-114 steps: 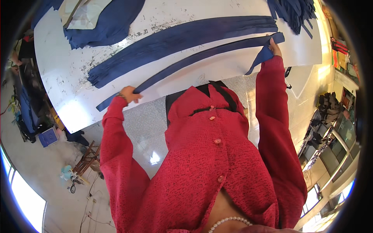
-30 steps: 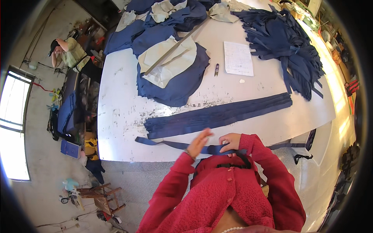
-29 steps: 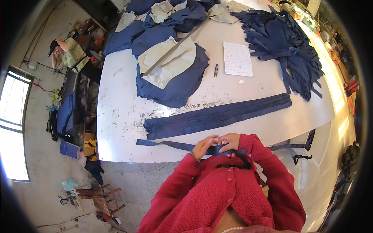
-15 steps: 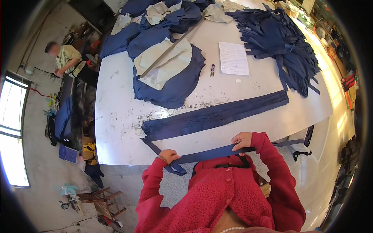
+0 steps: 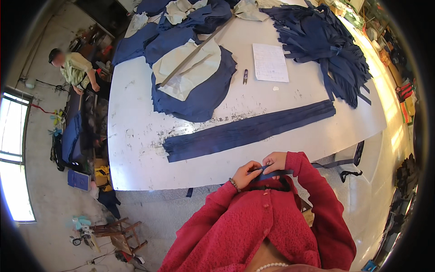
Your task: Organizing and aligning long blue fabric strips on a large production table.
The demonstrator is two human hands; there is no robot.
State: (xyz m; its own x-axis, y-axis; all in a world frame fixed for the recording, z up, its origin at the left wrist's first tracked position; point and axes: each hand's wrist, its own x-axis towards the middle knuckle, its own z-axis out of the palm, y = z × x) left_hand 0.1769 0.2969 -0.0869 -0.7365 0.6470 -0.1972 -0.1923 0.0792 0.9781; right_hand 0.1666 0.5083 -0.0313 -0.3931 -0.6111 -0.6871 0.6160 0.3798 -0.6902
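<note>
Close together at the table's near edge, my left hand and my right hand pinch a navy fabric strip in front of my body. Fingers of both hands are closed on it, with the fingertips almost touching. Beyond my right sleeve a dark strip runs on to the right; whether it is the same piece I cannot tell. A small dark strip end hangs below the table edge to the left. Just beyond my hands lies a long flat stack of navy strips.
On the white table lie a round pile of navy cut pieces, cream fabric with a long ruler-like bar across it, thread snips, a written sheet and a loose heap of navy strips. Another person stands at far left.
My left hand has moved right, up to my right hand, and the strip stretched between them is now gathered short. The strip end that lay by the stack has left the tabletop.
</note>
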